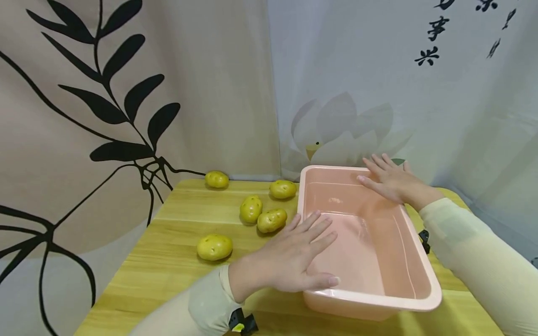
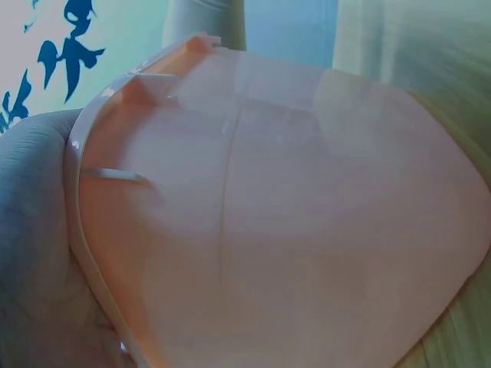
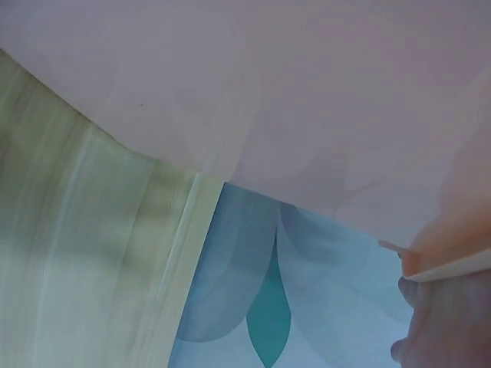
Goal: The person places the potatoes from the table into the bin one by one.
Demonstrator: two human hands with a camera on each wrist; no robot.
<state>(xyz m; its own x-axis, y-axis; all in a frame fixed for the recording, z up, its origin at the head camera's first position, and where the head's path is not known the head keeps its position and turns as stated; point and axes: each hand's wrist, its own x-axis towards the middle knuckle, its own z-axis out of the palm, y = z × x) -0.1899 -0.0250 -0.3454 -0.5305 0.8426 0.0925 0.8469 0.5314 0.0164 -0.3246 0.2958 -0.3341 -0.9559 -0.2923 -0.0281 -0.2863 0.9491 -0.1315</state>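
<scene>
A pink plastic basin stands on the wooden table with nothing inside it. My left hand lies over its left rim near the front corner, fingers spread and straight. At the far right corner, my right hand rests on the rim with its fingers extended. The left wrist view shows the basin's outer wall with its ribbed rim against the hand. In the right wrist view the outer wall fills the top, and part of the right hand shows at the rim. To the left lie several yellow potatoes, the nearest potato close to my left forearm.
Behind the left hand, two potatoes sit side by side. Another potato lies by the basin's far left corner, and one potato is at the table's back edge. A printed curtain hangs behind the table.
</scene>
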